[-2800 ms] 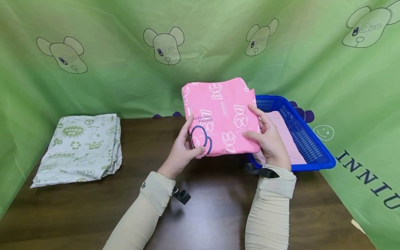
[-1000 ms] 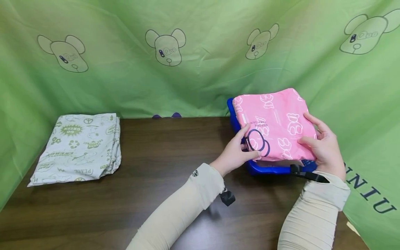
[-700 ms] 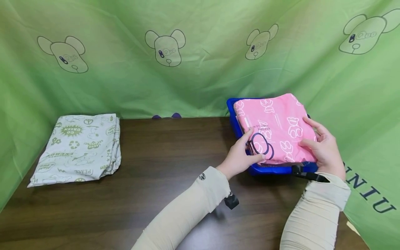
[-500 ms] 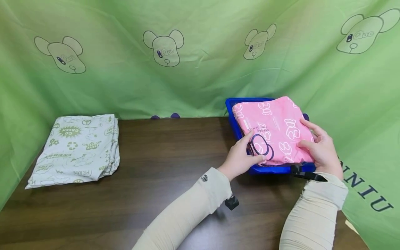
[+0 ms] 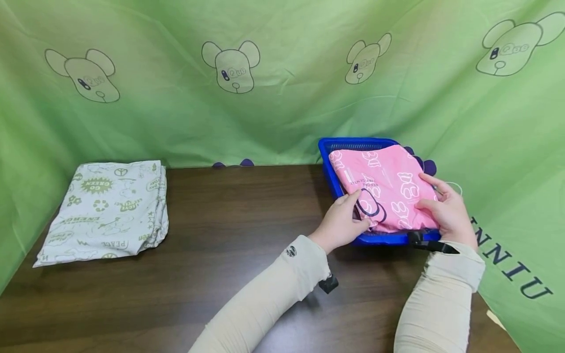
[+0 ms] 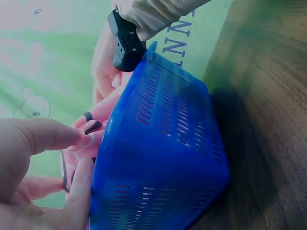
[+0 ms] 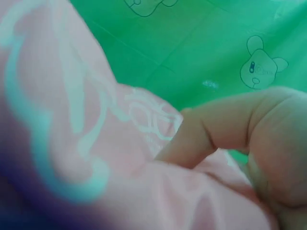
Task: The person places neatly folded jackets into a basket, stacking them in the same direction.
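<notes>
A folded pink cloth with white bear outlines lies in the blue plastic basket, its near edge close to the front rim. My left hand pinches the cloth's near left corner between thumb and fingers. In the left wrist view, those fingers are right beside the outer wall of the basket. At the cloth's right edge, my right hand grips with its thumb on top. The thumb presses into the fabric in the right wrist view. The cloth hides the basket's contents beneath it.
Far to the left, a folded white cloth with green print lies on the dark wooden table. A green curtain with bear drawings hangs behind the table and along its sides, close behind the basket.
Both hands have carried the pink cloth from mid-table rightward over the basket, then lowered it inside. More of the basket's back rim shows now. The white cloth has stayed put.
</notes>
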`<state>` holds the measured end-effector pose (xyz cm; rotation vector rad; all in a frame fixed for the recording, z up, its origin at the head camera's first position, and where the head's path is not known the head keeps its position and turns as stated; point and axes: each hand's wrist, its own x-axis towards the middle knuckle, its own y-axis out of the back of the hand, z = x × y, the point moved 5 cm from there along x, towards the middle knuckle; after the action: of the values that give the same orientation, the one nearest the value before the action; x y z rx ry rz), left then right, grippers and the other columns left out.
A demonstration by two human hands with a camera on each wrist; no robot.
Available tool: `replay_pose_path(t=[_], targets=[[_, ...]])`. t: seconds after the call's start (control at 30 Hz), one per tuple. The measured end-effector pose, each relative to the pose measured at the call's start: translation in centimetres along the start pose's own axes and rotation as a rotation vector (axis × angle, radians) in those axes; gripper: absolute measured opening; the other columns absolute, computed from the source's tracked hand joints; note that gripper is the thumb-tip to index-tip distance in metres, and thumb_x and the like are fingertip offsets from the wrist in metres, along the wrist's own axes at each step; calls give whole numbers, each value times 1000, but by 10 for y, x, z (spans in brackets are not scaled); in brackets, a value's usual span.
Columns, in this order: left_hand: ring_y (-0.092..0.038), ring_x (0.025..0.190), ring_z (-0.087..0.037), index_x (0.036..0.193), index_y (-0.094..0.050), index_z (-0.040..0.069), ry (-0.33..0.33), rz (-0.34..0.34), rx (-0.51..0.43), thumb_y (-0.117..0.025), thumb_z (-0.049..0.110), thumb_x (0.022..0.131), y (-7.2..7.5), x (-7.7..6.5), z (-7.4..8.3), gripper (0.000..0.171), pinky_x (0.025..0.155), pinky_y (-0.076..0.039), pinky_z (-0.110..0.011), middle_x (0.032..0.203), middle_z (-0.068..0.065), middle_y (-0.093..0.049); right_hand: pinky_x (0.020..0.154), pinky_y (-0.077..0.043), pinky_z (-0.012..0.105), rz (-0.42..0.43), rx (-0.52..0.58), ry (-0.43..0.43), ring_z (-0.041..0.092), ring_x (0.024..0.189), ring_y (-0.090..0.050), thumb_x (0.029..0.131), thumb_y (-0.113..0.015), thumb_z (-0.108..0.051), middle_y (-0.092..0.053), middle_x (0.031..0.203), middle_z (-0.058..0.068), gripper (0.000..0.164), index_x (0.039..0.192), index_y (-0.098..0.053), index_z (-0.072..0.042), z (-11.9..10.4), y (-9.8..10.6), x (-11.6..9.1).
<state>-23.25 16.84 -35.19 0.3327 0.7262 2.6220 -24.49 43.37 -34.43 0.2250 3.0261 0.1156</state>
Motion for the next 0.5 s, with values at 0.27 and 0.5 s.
replay_pose_path(t=[0.27,0.5], targets=[[-41,143,-15,142,-59,6,17,5,-25,-66,18,94,1,-3,-3,50,111,-37,-20,151,-7,-50,74,-57,19,-99,-316,-161,-1,85,-63,97,-70,-18,-58,141,14,81,163,-24,-28,5,-5,4],[-43,141,-16,140,-61,6,0,-7,-30,-64,15,94,1,-6,-3,47,108,-38,-17,152,-5,-49,79,-52,13,8,-484,-194,4,105,-48,102,-60,-39,-16,166,22,75,162,-23,-17,-7,-8,-3]])
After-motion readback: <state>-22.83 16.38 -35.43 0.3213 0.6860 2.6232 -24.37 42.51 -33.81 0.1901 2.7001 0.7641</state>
